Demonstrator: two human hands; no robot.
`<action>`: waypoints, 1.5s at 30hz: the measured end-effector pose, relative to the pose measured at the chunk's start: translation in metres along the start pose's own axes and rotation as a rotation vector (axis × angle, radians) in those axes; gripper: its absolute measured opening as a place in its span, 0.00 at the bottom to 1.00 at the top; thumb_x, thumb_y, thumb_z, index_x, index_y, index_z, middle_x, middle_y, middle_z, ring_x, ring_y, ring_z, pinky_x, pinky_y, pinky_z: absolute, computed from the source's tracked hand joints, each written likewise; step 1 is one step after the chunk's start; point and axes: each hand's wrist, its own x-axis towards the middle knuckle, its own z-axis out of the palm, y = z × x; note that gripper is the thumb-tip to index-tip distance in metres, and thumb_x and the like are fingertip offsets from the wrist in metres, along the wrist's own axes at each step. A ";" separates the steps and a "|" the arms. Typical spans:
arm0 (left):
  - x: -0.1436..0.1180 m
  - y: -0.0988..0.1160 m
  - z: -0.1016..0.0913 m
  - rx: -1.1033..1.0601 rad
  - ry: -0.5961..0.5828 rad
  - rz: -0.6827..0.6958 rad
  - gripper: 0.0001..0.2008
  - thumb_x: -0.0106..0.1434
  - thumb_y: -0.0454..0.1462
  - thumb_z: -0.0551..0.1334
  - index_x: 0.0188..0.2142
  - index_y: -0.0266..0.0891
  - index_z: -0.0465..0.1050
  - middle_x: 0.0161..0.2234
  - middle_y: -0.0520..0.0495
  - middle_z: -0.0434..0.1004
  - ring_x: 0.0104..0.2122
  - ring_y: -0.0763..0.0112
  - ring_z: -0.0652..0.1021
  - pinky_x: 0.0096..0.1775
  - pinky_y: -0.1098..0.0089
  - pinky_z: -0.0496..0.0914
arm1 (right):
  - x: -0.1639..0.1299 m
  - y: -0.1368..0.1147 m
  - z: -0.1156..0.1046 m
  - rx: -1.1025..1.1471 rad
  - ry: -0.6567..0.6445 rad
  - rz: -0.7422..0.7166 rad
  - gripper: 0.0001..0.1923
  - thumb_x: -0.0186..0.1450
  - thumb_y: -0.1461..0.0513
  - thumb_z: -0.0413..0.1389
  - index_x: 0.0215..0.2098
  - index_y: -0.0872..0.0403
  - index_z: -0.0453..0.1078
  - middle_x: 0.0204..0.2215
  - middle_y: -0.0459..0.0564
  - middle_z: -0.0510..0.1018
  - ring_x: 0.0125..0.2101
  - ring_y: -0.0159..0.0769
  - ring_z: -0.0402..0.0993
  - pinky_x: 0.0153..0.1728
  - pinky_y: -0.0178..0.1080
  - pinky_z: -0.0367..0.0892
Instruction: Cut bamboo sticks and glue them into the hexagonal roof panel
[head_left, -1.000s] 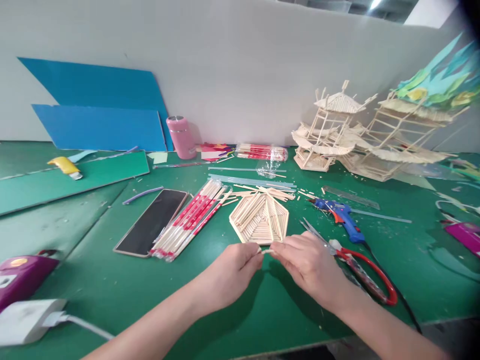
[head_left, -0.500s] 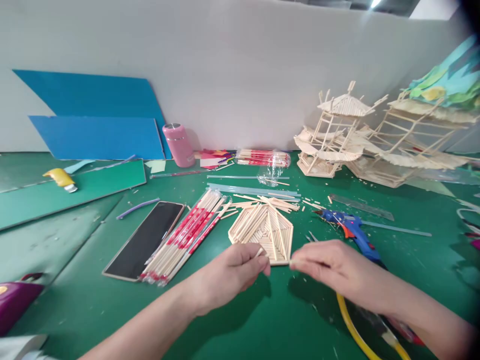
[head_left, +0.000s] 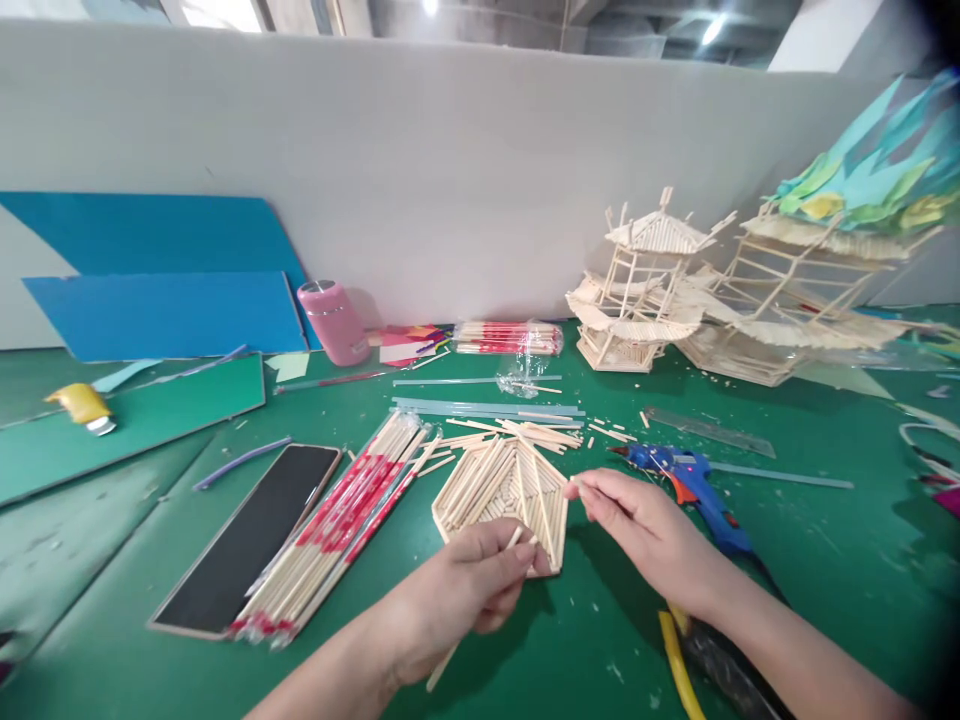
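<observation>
My left hand (head_left: 487,575) is closed round a thin wooden stick (head_left: 442,668), whose lower end pokes out below the palm. That hand is over the near edge of an octagonal panel of glued sticks (head_left: 450,490), which has loose sticks (head_left: 491,470) lying on it. At the panel's right edge, my right hand (head_left: 637,530) is pinched; whatever its fingertips hold is too small to make out. A blue hot glue gun (head_left: 694,480) lies just beyond my right hand. Behind the panel is a scatter of short sticks (head_left: 536,433).
Left of the panel lie bagged sticks (head_left: 337,520) and a black phone (head_left: 251,540). A pink bottle (head_left: 335,325) and blue boards (head_left: 165,315) stand farther back. Stick-built pagoda models (head_left: 637,290) are at the back right. Yellow-handled pliers (head_left: 679,660) lie under my right forearm.
The camera view has tilted up and shifted right. My left hand has turned so the stick's lower end shows below it. My right hand has risen along the panel's right edge.
</observation>
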 end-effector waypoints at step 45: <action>-0.006 0.001 -0.025 -0.060 -0.049 0.252 0.18 0.55 0.48 0.58 0.25 0.33 0.71 0.15 0.56 0.56 0.17 0.80 0.56 0.21 0.74 0.49 | 0.037 -0.030 0.044 1.045 -0.406 0.245 0.08 0.60 0.61 0.56 0.28 0.58 0.64 0.20 0.43 0.67 0.21 0.24 0.63 0.24 0.28 0.55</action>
